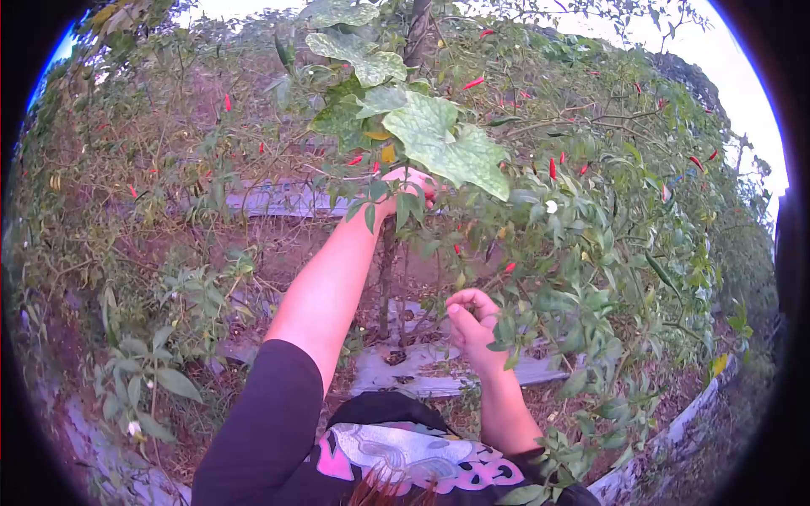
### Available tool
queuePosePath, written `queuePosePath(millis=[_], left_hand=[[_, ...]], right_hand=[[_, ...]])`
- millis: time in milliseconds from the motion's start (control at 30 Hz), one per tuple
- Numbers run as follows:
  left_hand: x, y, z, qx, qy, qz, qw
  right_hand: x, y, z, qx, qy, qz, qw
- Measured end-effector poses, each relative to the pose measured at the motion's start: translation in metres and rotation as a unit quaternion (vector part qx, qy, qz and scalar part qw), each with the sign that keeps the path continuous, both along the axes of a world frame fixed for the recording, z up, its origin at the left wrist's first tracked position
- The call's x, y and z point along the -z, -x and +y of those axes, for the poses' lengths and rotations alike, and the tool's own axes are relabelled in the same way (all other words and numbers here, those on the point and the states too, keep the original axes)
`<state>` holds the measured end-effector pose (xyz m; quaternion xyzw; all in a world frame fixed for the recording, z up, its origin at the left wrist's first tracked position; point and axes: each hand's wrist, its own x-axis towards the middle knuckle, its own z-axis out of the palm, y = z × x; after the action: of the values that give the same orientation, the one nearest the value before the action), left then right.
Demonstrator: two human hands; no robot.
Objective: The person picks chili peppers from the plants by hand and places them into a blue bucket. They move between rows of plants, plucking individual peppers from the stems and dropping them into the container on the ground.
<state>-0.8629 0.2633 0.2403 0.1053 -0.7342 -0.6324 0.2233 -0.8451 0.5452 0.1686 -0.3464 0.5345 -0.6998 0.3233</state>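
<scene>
My left hand point(411, 185) reaches up into the plants at the centre, partly covered by leaves. Its fingers sit beside something red, too hidden to make out well. Above and to the right of it hangs a large pale mottled leaf point(447, 142). Lower down, my right hand point(474, 316) is raised with the fingers curled and the thumb near them; whether anything is between them is too small to tell. A red chili point(510, 267) hangs just above my right hand. Another red chili point(553, 169) hangs upright among the leaves farther right.
Chili bushes with scattered red fruits surround both arms, including a chili point(228, 102) at the upper left. A thin upright stem point(386, 278) stands between my forearms. Pale plastic sheeting point(422, 371) lies on the ground below. A white flower point(551, 207) shows at right.
</scene>
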Motion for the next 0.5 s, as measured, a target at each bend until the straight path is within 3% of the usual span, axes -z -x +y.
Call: queuePosePath(millis=[100,200,500], left_hand=[[0.015,0.006,-0.022,0.019,0.000,0.009,1.000],[0.029,0.019,-0.043,0.038,0.019,0.015,0.999],[0.057,0.045,-0.074,0.060,0.090,0.022,0.994]], right_hand=[[0.001,0.011,-0.029,0.197,0.090,0.102,0.971],[0.001,0.044,-0.052,0.326,0.080,0.246,0.909],[-0.004,0.050,-0.098,0.226,-0.138,0.281,0.922]])
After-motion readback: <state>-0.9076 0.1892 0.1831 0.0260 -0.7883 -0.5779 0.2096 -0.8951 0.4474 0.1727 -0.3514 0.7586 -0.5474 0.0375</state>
